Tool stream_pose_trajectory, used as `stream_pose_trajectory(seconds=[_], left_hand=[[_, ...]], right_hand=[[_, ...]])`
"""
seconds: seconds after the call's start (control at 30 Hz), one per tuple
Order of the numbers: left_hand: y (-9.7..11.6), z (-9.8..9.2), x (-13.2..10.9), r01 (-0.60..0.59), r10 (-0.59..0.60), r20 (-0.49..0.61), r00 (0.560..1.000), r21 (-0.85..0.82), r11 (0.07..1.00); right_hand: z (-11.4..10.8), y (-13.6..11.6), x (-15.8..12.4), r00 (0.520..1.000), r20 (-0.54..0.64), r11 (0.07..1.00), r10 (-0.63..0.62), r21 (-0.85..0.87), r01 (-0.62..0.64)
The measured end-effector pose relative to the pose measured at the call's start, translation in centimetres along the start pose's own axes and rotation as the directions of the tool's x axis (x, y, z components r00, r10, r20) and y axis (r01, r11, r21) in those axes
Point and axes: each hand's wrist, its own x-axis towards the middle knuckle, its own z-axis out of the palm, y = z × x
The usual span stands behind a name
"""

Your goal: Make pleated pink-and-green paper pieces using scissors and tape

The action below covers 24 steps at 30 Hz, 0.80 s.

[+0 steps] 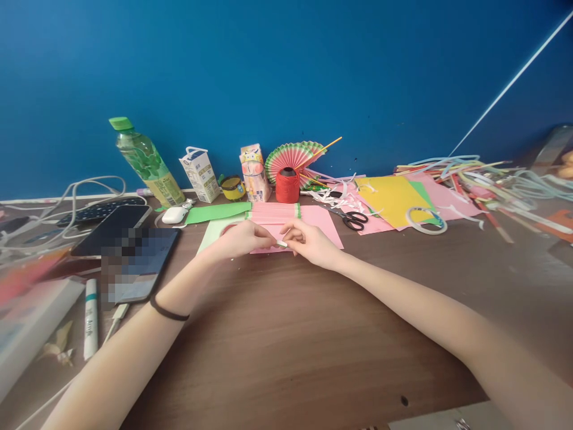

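Observation:
My left hand (244, 237) and my right hand (308, 240) meet over a pink paper sheet (320, 222) on the brown desk (286, 334). Both pinch a small white piece (282, 243) between their fingertips. What the piece is I cannot make out. Just behind the hands lies a pleated pink paper strip with green ends (274, 211). A green sheet (217, 212) lies to its left. My left wrist wears a thin black band (168, 310).
Against the blue wall stand a green-capped bottle (145, 160), a small carton (200, 173), a red thread spool (287, 185) and a folded paper fan (293, 156). Scissors (351, 220), a tape ring (425, 220) and coloured sheets lie right. Phones (134, 251), cables and a glue stick (91, 319) lie left.

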Motion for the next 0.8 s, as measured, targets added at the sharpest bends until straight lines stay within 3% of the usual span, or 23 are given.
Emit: stream_pose_trajectory(seconds=[0.8], left_hand=[[-0.43,0.52,0.33,0.009,-0.007,-0.018,1.0,0.098,0.995]], right_hand=[[0.03,0.21,0.03,1.0,0.02,1.0,-0.001,-0.003,0.001]])
